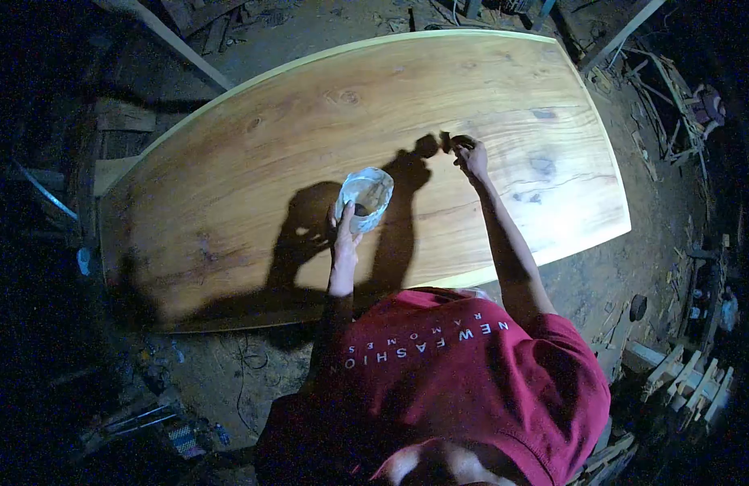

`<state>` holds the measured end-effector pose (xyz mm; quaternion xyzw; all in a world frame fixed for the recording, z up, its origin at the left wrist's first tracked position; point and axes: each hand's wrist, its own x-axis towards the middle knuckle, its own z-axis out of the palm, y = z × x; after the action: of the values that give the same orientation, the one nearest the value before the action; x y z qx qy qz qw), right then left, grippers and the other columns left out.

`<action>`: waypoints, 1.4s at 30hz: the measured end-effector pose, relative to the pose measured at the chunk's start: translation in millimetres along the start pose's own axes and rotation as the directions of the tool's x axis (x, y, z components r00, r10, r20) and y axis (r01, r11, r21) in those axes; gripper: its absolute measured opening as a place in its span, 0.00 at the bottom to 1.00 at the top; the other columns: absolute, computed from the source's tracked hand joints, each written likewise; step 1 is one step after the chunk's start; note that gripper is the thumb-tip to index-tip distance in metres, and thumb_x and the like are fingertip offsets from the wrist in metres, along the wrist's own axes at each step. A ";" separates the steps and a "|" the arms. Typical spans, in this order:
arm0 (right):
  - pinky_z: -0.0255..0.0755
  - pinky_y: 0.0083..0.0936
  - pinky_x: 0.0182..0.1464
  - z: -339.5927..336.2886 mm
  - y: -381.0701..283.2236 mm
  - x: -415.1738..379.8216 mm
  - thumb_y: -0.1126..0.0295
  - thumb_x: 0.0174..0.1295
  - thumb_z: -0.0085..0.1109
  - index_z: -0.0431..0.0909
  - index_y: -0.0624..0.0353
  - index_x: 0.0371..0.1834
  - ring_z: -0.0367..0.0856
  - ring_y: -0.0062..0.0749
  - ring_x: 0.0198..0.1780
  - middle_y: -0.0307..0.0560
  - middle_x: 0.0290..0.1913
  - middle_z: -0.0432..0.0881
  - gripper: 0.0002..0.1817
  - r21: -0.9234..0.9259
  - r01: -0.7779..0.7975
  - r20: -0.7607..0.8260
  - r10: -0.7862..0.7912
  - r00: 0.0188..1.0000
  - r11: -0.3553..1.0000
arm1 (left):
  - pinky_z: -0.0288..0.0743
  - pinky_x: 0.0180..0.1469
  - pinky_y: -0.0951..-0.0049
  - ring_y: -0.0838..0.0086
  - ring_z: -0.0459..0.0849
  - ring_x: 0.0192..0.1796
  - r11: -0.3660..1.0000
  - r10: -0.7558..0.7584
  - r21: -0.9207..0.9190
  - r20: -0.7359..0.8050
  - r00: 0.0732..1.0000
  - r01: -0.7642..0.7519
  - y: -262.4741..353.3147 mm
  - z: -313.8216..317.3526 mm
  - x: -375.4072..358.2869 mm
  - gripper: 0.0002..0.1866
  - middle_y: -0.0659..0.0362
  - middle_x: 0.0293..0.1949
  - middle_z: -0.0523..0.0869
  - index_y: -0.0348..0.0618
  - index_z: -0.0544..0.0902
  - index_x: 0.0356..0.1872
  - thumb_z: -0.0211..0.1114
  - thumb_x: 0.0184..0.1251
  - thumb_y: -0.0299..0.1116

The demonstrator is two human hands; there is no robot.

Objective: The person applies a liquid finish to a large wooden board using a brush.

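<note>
My left hand (344, 243) is closed around the near side of a whitish, stained container (376, 178), its thumb over the rim. The container is tilted so its opening faces me, and brownish residue shows inside. It is held up over a broad wooden tabletop (326, 121) with visible grain and knots. To the right, my right hand (473, 156) is pinched on a small dark piece (446, 142) close over the wood; I cannot tell what kind of thing it is. Shadows of my arms and the container fall across the tabletop.
A pale edge runs along the tabletop's curved far side. Wooden posts (184, 50) stand beyond it at the back left and back right. Wood scraps and slatted pieces (689, 381) lie on the dirt floor (585, 296) at the right. The left side is dark.
</note>
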<state>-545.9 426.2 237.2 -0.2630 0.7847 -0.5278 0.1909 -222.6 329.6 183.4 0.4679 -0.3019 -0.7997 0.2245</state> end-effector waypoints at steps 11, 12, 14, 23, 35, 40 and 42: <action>0.72 0.21 0.30 22.6 -58.7 -119.9 0.79 0.53 0.55 0.79 0.62 0.42 0.77 0.22 0.31 0.43 0.33 0.82 0.12 -0.044 0.178 0.376 -0.148 0.915 0.983 | 0.51 0.65 0.71 0.74 0.62 0.63 0.993 0.058 0.076 0.305 0.951 -0.085 -3.6 57.0 1.4 0.36 0.59 0.60 0.68 0.42 0.66 0.61 0.66 0.53 0.50; 0.73 0.27 0.30 21.4 -63.6 -123.8 0.77 0.50 0.58 0.79 0.61 0.41 0.78 0.25 0.30 0.47 0.32 0.83 0.13 -0.202 0.346 0.377 -0.253 0.891 0.916 | 0.51 0.65 0.71 0.74 0.62 0.63 0.994 0.053 0.079 0.317 0.947 -0.082 -11.4 56.2 6.8 0.36 0.59 0.60 0.68 0.42 0.66 0.61 0.66 0.53 0.50; 0.73 0.31 0.31 30.9 -30.6 -121.5 0.76 0.48 0.60 0.79 0.61 0.40 0.79 0.28 0.27 0.49 0.30 0.83 0.13 -0.592 0.401 0.303 -0.268 0.915 0.699 | 0.54 0.63 0.70 0.73 0.64 0.62 0.982 0.084 0.137 0.299 0.951 -0.130 -34.4 54.4 20.5 0.36 0.59 0.57 0.70 0.44 0.66 0.60 0.67 0.53 0.49; 0.72 0.32 0.29 7.2 -2.3 -145.5 0.71 0.49 0.61 0.79 0.62 0.34 0.81 0.42 0.28 0.53 0.29 0.82 0.09 -0.238 0.277 0.260 -0.214 0.942 0.931 | 0.58 0.61 0.70 0.71 0.66 0.59 0.969 0.077 0.187 0.384 0.920 -0.159 -46.8 69.2 -5.0 0.42 0.57 0.58 0.67 0.45 0.59 0.64 0.70 0.50 0.47; 0.73 0.22 0.28 -17.2 -34.6 -128.4 0.78 0.53 0.57 0.78 0.65 0.39 0.80 0.28 0.30 0.46 0.31 0.82 0.10 -0.036 -0.039 0.397 0.050 0.917 0.999 | 0.61 0.58 0.70 0.74 0.68 0.55 0.953 0.174 0.200 0.254 0.951 -0.228 -34.3 112.0 -15.9 0.40 0.58 0.53 0.71 0.43 0.62 0.59 0.72 0.47 0.48; 0.62 0.14 0.16 -79.7 -43.6 -92.9 0.72 0.56 0.55 0.79 0.60 0.36 0.75 0.20 0.18 0.42 0.23 0.80 0.07 0.272 -0.142 0.246 0.074 0.966 0.952 | 0.62 0.57 0.69 0.74 0.69 0.57 0.976 0.145 0.135 0.167 0.975 -0.169 -46.0 122.1 -11.5 0.33 0.60 0.53 0.73 0.43 0.67 0.54 0.71 0.49 0.45; 0.62 0.13 0.16 -103.3 -40.4 -70.4 0.69 0.57 0.56 0.79 0.60 0.36 0.76 0.19 0.19 0.40 0.22 0.80 0.08 0.253 -0.159 0.152 0.123 0.981 0.954 | 0.61 0.58 0.70 0.74 0.69 0.58 0.994 0.069 0.064 0.219 0.973 -0.085 -53.1 121.7 -4.4 0.32 0.60 0.53 0.73 0.45 0.67 0.55 0.70 0.51 0.45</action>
<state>-541.5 532.3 314.4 -0.2134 0.7095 -0.5938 0.3138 -332.2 403.7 195.4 0.3737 -0.3715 -0.8251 0.2040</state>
